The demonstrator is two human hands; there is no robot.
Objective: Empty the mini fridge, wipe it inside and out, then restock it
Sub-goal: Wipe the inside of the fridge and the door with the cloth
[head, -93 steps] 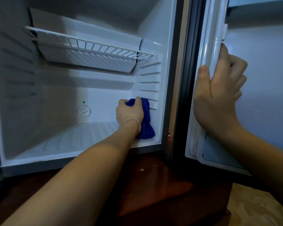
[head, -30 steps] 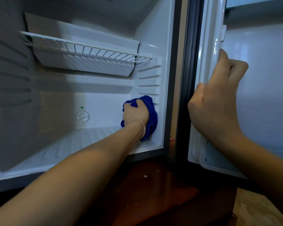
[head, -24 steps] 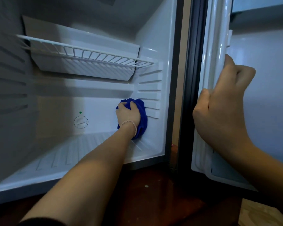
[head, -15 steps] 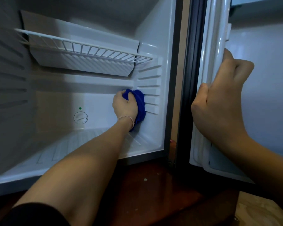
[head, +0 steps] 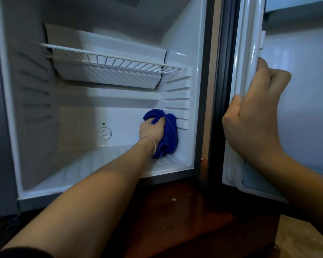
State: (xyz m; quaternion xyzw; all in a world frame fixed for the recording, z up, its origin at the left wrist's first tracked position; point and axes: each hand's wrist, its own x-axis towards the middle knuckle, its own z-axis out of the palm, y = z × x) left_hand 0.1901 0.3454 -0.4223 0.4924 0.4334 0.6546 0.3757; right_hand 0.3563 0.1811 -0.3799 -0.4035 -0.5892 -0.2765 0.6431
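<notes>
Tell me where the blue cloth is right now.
In the head view the blue cloth is inside the open fridge, low in the back right corner against the ribbed right wall, gripped by the left hand just right of the round dial.

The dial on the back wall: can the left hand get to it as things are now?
Probably yes. The left hand grips the cloth just right of the dial, and nothing stands between them.

Glossy plastic fridge (head: 183,53), blue cloth (head: 169,135)
</notes>
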